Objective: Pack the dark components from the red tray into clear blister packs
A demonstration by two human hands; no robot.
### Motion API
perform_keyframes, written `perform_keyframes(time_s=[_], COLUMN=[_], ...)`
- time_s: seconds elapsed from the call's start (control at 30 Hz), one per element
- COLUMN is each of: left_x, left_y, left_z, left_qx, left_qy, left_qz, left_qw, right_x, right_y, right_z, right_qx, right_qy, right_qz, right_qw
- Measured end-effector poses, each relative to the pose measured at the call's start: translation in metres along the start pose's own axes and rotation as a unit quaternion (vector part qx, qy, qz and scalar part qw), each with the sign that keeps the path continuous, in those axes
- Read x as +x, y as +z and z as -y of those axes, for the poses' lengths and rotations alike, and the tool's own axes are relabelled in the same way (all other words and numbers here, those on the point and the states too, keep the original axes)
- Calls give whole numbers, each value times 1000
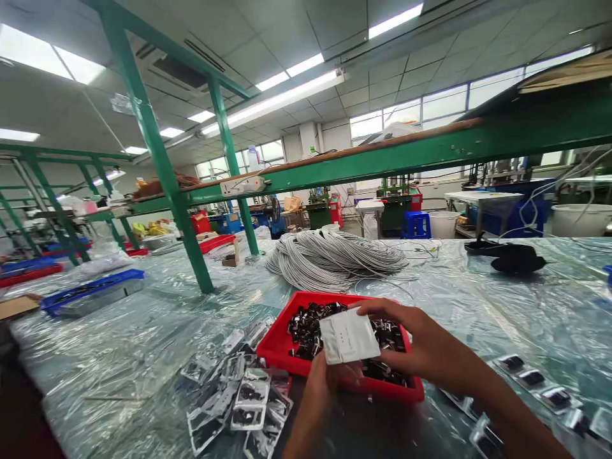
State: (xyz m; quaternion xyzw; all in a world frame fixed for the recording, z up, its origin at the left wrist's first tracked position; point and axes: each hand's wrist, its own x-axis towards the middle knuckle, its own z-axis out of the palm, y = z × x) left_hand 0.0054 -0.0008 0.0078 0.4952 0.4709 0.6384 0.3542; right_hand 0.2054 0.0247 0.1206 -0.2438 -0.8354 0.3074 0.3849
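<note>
A small flat white packet [352,336] with faint print is held over the red tray [275,347]. My right hand [408,338] grips its right side, with the thumb below and the fingers along the top edge. At the lower left corner, my left hand [319,386] is closed on the packet, its fingers partly hidden behind it. Under the packet, the tray holds many small dark, shiny parts [306,328]. To the left of the tray lies a heap of clear plastic packs [251,398] with dark pieces inside.
Behind the tray rests a big coil of grey cable [329,258]. More packs [530,378] lie at the right, with a black item [519,258] farther back. A blue bin [93,290] stands at left. A green post [184,217] rises from the plastic-covered table [129,344].
</note>
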Motion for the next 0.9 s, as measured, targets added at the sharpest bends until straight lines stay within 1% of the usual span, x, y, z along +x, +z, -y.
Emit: perform_keyframes(time_s=[0.03, 0.1, 0.17, 0.2, 0.23, 0.3, 0.33, 0.4, 0.47, 0.5, 0.53, 0.6, 0.63, 0.7, 0.77, 0.8, 0.83, 0.9], left_x=[0, 3, 7, 8, 8, 7, 5, 0, -5, -7, -8, -8, -8, -6, -6, -6, -6, -8], left_y=[0, -4, -11, -14, -17, -21, -22, -22, -21, -20, -18, -16, -16, -15, -16, -16, -16, -16], left_z=[-1, -2, -2, -1, 0, 1, 1, -2, -6, -8, -9, -9, -8, -4, -1, -1, -2, -6], left_qx=[-26, -108, -179, -183, -157, -57, 5, 104, 130, 121, 107, 77, 62, 28, 14, 12, 9, -5], left_qy=[-5, -17, -35, -42, -44, -29, -13, 16, 8, -5, -17, -39, -46, -54, -46, -38, -33, -40], left_qz=[4, 34, 51, 52, 44, 29, 33, 74, 142, 162, 168, 149, 136, 119, 99, 82, 66, 40], left_qw=[1000, 993, 982, 981, 986, 998, 999, 992, 981, 979, 980, 985, 988, 991, 994, 996, 997, 998], right_x=[2, 5, 5, 5, 4, 2, 1, 0, 2, 3, 5, 9, 10, 12, 11, 10, 9, 7], right_y=[6, 14, 15, 15, 15, 16, 18, 27, 39, 45, 51, 60, 62, 65, 67, 68, 71, 78], right_z=[-3, -11, -19, -23, -26, -32, -35, -43, -50, -53, -56, -60, -63, -70, -81, -87, -94, -108], right_qx=[-18, -61, -102, -119, -133, -154, -163, -177, -183, -180, -173, -150, -136, -113, -104, -107, -117, -140], right_qy=[2, 7, 5, 1, -3, -9, -7, 6, 17, 20, 21, 21, 24, 36, 53, 59, 55, 24], right_qz=[1, 8, 20, 34, 54, 86, 89, 70, 57, 66, 81, 100, 89, 35, -20, -36, -58, -124], right_qw=[1000, 998, 995, 992, 990, 984, 983, 982, 981, 981, 981, 983, 986, 992, 993, 992, 990, 982])
